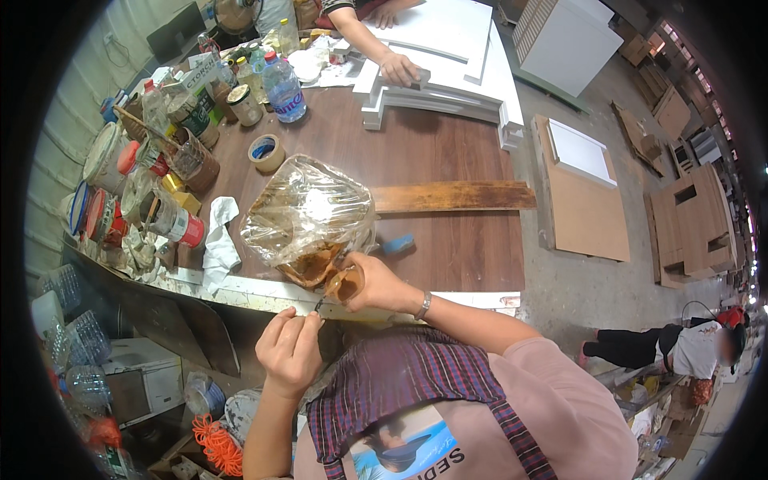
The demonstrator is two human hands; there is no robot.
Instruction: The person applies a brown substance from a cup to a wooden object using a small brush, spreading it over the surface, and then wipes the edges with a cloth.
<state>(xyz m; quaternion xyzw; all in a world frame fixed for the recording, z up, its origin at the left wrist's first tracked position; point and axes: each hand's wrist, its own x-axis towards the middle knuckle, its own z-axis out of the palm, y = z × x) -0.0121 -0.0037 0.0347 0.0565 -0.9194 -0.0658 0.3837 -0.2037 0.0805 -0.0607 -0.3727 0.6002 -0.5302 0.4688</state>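
Observation:
My right hand [376,286] is wrapped round a small clear cup [347,284] stained with brown liquid, tilted beside the near edge of a plastic-covered container [308,210]. Brown liquid or residue shows at that container's near opening. Just left of the cup, my left hand [290,352] is closed in a pinch on a thin dark stick [321,304] that points toward the cup; its far end is hard to make out. A blue sponge [398,244] lies right of the container. Beyond it rests a brown-stained wooden board [456,197].
A tape roll [266,152], a white cloth [220,244] and a large water bottle [284,90] stand or lie around the container. Several paint cans and jars crowd the table's left side. Across the table, another person's hand [400,70] rubs a block on white panels [448,88].

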